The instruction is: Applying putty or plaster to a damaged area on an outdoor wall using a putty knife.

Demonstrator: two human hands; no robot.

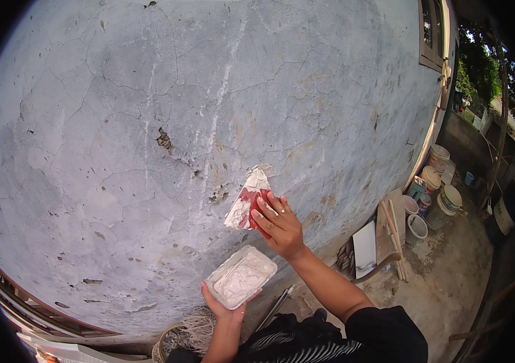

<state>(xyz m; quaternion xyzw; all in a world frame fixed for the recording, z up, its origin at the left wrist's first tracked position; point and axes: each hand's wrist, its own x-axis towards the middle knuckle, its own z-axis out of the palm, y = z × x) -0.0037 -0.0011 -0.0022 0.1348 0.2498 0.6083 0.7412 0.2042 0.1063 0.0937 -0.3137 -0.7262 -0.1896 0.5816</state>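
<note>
My right hand [278, 227] grips a red flat scraper [253, 206] smeared with white paste, held against the cracked pale blue-grey wall [118, 151]. A patch of white paste [258, 172] shows just above the scraper's blade. Lower down, my left hand [227, 305] supports a shallow rectangular container [241, 275] full of white paste, its fingers wrapped round the side and bottom. Small cracks and chipped spots mark the wall around the scraper.
At the right along the wall stand several buckets [450, 199], wooden strips [393, 239], boards [364, 248] and a window frame [431, 36] higher up. Below the wall at the lower left lie a pail with pale fibrous material [191, 336] and stacked slats.
</note>
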